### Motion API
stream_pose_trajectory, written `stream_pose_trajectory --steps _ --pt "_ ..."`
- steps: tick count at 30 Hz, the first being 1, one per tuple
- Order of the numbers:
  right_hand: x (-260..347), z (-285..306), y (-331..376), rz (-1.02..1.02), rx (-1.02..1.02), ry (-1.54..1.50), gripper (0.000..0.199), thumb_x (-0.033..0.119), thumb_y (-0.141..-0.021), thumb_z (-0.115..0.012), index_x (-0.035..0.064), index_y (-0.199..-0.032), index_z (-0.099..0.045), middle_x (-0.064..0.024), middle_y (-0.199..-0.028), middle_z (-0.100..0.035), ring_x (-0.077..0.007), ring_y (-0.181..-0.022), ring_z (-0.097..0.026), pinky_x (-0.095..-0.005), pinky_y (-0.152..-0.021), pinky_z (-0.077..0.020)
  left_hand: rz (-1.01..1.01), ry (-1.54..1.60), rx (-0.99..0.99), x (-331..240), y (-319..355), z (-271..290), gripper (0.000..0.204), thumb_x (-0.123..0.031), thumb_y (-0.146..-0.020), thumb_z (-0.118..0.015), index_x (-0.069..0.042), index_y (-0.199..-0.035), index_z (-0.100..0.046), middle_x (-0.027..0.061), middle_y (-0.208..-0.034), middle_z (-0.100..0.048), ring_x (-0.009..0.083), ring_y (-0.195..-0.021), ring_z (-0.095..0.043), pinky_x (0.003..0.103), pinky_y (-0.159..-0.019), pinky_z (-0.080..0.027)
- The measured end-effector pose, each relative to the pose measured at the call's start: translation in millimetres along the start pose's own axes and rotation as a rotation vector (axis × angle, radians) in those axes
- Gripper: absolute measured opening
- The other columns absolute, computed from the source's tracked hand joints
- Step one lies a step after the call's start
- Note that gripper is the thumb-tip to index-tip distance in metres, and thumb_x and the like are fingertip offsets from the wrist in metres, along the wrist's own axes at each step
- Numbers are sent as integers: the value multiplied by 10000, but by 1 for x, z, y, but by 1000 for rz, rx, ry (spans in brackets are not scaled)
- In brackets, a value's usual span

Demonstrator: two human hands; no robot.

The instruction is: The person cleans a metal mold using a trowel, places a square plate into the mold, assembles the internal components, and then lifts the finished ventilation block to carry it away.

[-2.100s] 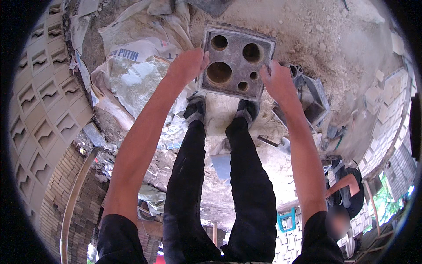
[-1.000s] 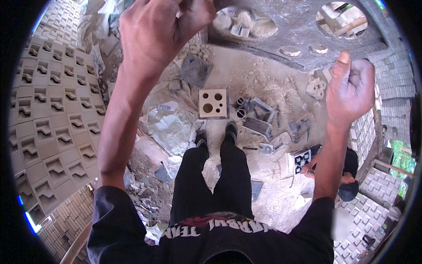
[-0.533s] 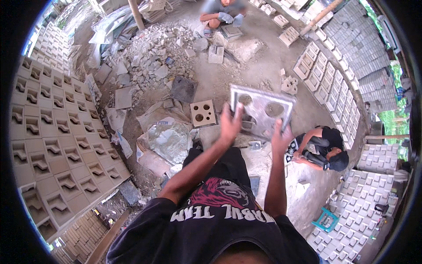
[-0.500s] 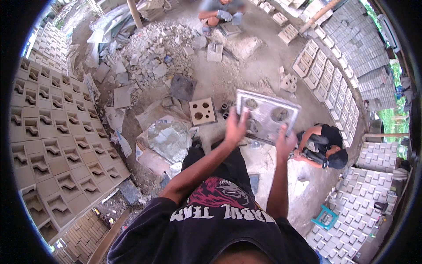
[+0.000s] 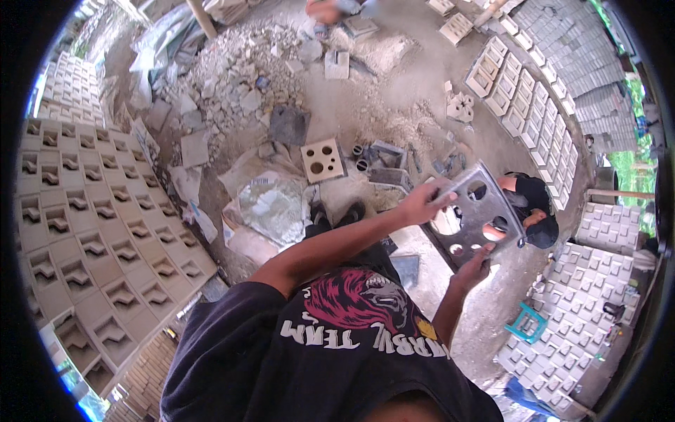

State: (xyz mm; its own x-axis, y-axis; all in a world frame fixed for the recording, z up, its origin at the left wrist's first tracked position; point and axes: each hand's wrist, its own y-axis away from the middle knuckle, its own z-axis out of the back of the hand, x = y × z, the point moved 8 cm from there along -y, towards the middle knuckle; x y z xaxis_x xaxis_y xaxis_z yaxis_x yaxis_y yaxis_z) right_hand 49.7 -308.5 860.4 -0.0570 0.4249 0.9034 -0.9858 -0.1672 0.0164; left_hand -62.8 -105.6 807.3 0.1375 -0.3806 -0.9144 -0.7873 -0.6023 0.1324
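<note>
Both my hands hold a flat grey metal plate (image 5: pixel 472 216) with round holes of different sizes, tilted in front of me to the right. My left hand (image 5: pixel 425 202) grips its left edge, the fingers over the upper corner. At the lower edge, my right hand (image 5: pixel 472 271) pinches the plate between thumb and fingers. On the ground beyond my feet lies a cream square block (image 5: pixel 320 157) with a similar pattern of round holes. Beside the block are short dark cylinders (image 5: pixel 361 166) and an open metal box frame (image 5: pixel 389 178).
A co-worker in black (image 5: pixel 540 200) crouches just behind the plate on the right; another person's legs (image 5: pixel 323 13) show at the top. Rubble (image 5: pixel 232 77) spreads ahead. Patterned blocks (image 5: pixel 91 218) are stacked at left, and rows of blocks (image 5: pixel 524 105) stand at right, with a teal stool (image 5: pixel 526 323) nearer.
The plate has moved right and turned from facing up to a steeper tilt, both hands still on it. My left arm reaches farther right, and the box frame beside the cylinders is uncovered.
</note>
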Motion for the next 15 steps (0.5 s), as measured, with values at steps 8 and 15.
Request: stream_pose_trajectory --steps 8,15 --pt "32 -100 25 58 414 -197 345 295 -918 -601 -46 -967 -591 -83 -875 -616 -154 -787 -567 -293 -667 -479 -171 -424 -507 -45 26 103 363 -379 -898 -606 -18 -869 -597 70 -607 -543 128 -566 -528 326 -522 -422" --pt "53 -126 52 237 495 -155 241 230 -914 -608 -4 -912 -554 -66 -776 -611 -129 -719 -566 -292 -644 -455 -63 -369 -592 -61 68 138 396 -372 -911 -604 -22 -757 -505 -14 -545 -469 53 -431 -459 233 -374 -369"
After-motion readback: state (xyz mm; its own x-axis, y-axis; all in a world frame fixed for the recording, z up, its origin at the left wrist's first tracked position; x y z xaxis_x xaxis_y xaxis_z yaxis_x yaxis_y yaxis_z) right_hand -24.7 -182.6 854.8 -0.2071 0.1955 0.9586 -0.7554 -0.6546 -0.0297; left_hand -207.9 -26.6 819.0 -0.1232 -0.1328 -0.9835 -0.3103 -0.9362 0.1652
